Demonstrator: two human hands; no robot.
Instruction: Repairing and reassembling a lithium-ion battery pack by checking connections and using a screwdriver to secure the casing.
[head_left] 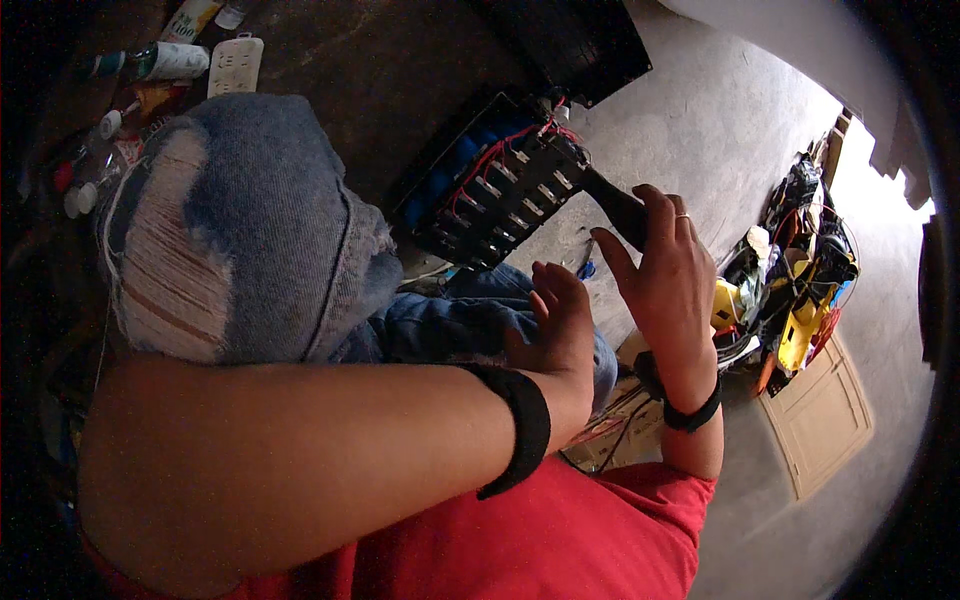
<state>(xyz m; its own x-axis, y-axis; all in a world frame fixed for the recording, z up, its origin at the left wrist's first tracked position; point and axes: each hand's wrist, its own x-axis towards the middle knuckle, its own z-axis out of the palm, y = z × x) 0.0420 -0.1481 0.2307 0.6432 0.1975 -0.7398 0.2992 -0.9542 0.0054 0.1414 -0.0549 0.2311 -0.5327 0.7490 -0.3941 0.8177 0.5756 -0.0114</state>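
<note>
A black battery pack [500, 190] with blue cells, red wires and rows of metal tabs lies tilted at my knee. My right hand [660, 275] grips a dark elongated piece [615, 205], possibly a tool handle, whose far end meets the pack's right corner; what it is exactly I cannot tell. Just below the pack, my left hand [550, 330] has half-bent fingers apart, with no object visible in them. My denim-covered leg [280, 200] is raised beside the pack.
Bottles [175, 62] and a white power strip [235, 65] lie at the upper left. A black case [590, 50] sits behind the pack. A heap of yellow and black tools with cables [800, 320] and a flat beige board [820, 420] are on the right.
</note>
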